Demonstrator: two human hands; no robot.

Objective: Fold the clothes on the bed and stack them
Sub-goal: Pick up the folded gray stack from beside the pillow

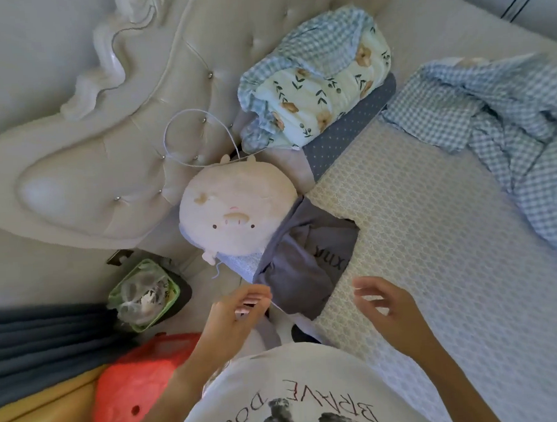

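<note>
Head view: both hands hover near, left hand (243, 306) and right hand (383, 305) loosely spread, gripping nothing. Just beyond lies the folded grey garment (301, 267) at the mattress edge; careless stacking could tip it off. Far right, the checked garment (505, 128) waits crumpled.

I have only one view to work with, from the camera worn on the person's head. It looks steeply down and forward over the person's own chest, and the wide lens bends the edges. The bed (433, 235) fills the right and middle of my picture, with its padded headboard (106, 155) running across the upper left. Both hands sit close under the lens, the left hand (240, 313) and the right hand (389, 311) low in the centre. With no second view, nothing is shared.
</note>
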